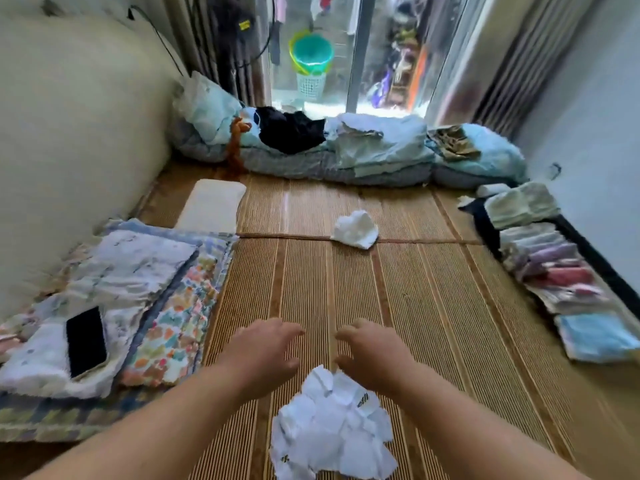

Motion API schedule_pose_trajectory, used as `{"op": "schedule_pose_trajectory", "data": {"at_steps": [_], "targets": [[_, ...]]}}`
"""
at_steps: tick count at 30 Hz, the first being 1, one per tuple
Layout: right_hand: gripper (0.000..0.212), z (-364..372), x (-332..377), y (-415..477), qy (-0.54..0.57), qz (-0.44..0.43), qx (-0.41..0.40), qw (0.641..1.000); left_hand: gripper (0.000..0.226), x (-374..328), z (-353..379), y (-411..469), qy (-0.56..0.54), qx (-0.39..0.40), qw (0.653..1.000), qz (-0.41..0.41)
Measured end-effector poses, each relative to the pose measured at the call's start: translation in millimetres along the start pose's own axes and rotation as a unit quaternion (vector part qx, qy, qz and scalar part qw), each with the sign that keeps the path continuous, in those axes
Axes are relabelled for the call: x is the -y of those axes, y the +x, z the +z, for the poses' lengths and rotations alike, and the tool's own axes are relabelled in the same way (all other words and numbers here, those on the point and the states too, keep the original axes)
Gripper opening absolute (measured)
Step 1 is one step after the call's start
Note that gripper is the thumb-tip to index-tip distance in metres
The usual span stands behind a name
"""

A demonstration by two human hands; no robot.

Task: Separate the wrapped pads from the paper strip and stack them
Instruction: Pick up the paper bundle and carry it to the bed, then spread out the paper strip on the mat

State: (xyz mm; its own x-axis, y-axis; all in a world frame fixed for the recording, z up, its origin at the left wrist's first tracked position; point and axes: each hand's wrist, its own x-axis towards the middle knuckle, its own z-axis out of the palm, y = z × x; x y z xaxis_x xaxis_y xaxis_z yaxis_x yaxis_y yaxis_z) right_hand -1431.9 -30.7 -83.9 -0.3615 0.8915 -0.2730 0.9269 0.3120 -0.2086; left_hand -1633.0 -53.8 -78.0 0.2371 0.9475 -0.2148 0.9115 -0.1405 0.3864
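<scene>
A loose heap of white wrapped pads (332, 434) lies on the woven mat (450, 323) close to me, some with dark print on the wrapper. A smaller white bundle (356, 229) rests farther out on the mat near its seam. My left hand (266, 344) and my right hand (372, 348) hover side by side just beyond the near heap, palms down, fingers curved and apart, holding nothing. No separate paper strip can be told from the heap.
A black phone (86, 341) lies on folded patterned quilts (145, 306) at the left. Rows of folded cloths (547, 258) line the right wall. Blue bedding (381, 150) lies across the far end before a glass door. A white pillow (213, 204) sits far left.
</scene>
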Motion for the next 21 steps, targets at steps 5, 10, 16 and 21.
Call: {"op": "schedule_pose_trajectory", "data": {"at_steps": [5, 10, 16, 21], "targets": [[0.047, 35, 28, -7, 0.030, 0.075, -0.052, 0.995, 0.053, 34, 24, 2, 0.027, -0.017, 0.997, 0.065], [0.052, 82, 22, -2, 0.048, 0.085, -0.053, 0.994, 0.057, 50, 78, 18, 0.007, -0.018, 0.997, 0.077], [0.057, 174, -17, 48, 0.058, 0.034, -0.082, 0.994, 0.056, 87, 174, 69, -0.004, -0.070, 0.996, 0.063], [0.060, 276, -63, 92, 0.048, -0.007, -0.125, 0.991, 0.056, 114, 281, 111, -0.001, -0.115, 0.991, 0.072]]}}
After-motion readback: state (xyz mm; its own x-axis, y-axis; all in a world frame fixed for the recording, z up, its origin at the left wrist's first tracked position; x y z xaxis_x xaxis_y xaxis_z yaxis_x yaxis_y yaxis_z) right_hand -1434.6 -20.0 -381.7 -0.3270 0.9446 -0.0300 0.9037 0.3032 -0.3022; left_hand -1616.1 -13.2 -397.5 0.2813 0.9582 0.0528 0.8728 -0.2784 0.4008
